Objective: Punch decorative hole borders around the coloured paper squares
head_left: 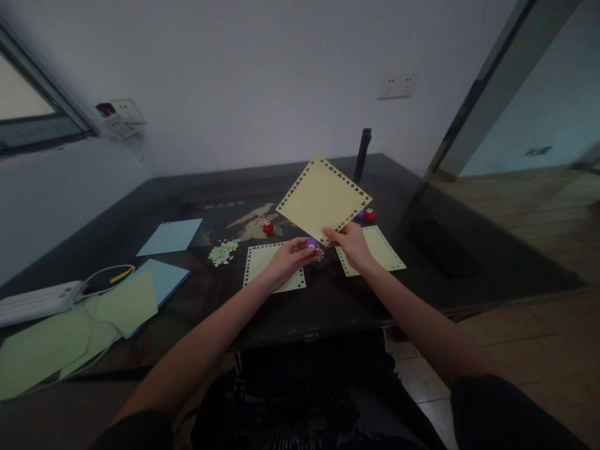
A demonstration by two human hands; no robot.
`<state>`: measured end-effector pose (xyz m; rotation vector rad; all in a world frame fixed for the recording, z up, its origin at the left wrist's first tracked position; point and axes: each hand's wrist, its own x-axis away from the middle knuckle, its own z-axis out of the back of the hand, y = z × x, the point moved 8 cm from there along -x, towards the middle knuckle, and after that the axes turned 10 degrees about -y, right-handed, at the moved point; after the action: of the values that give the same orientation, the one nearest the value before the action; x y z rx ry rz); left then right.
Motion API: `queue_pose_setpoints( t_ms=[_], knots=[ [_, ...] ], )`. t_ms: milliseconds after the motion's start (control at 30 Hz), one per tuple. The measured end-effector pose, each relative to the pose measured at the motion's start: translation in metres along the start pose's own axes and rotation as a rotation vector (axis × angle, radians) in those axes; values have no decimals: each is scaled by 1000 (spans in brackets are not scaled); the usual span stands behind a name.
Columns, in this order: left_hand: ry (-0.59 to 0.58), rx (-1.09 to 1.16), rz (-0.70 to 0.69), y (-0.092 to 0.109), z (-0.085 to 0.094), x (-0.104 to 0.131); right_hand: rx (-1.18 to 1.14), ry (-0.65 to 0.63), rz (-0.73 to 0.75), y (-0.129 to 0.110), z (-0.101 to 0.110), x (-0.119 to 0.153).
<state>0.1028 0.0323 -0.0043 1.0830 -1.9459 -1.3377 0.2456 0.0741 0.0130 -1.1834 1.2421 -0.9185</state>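
Observation:
My right hand (351,245) pinches the lower corner of a yellow paper sheet (323,197), which is tilted up above the table with punched holes along its edges. Closed around a small purple craft punch (312,244) is my left hand (289,259), just below that corner. Under my left hand lies a pale punched sheet (262,259); another yellow punched sheet (382,250) lies beneath my right hand. A red craft punch (267,227) stands behind my left hand. Beyond my right hand sit a second red punch (370,215) and a purple one partly hidden by the sheet.
A heap of paper bits (224,252) lies left of the hands. Blue paper (171,236), green sheets (70,328) and a white power strip (40,302) with a cable occupy the left. A dark flat object (443,247) lies right; a black upright object (362,155) stands behind.

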Motion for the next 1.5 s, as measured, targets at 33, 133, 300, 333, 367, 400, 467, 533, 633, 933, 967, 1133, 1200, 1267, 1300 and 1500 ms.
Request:
queue_pose_setpoints(
  t_ms=[33, 133, 300, 333, 367, 400, 467, 533, 633, 933, 967, 1133, 1200, 1267, 1300, 1500],
  knots=[
    [4, 5, 2, 0, 0, 0, -1, -4, 4, 0, 0, 0],
    [13, 15, 3, 0, 0, -1, -8, -26, 19, -2, -2, 0],
    [18, 28, -17, 1, 0, -1, 8, -26, 13, 0, -1, 0],
    [19, 31, -19, 1, 0, 0, 16, -26, 11, 0, -1, 0],
    [22, 34, -20, 1, 0, 0, 23, -27, 12, 0, -1, 0],
    [23, 36, -20, 1, 0, 0, 28, -31, 13, 0, -2, 0],
    [32, 43, -18, 1, 0, 0, 31, -38, 19, -1, -3, 0],
    [50, 40, -6, 0, 1, 0, 28, -49, 19, -1, -5, 1],
    [79, -12, 17, -1, 3, 1, 26, -68, 8, -2, -9, 3],
    [96, -19, -7, -2, 4, -2, 103, -125, -1, 2, -14, 3],
    [100, -15, -10, -2, 5, -2, 118, -127, -3, 2, -14, 3],
    [107, -8, -15, -2, 4, -2, 181, -127, -1, 1, -14, 4],
    [107, -4, -12, -2, 3, -2, 185, -122, 7, 1, -14, 4],
    [113, -5, -6, -2, 3, -1, 183, -117, 7, 1, -15, 4],
    [116, -7, -4, -2, 3, -1, 181, -114, 4, 1, -15, 4],
    [117, -22, -17, -2, 2, -1, 175, -95, -5, -2, -15, 5]
  ],
)
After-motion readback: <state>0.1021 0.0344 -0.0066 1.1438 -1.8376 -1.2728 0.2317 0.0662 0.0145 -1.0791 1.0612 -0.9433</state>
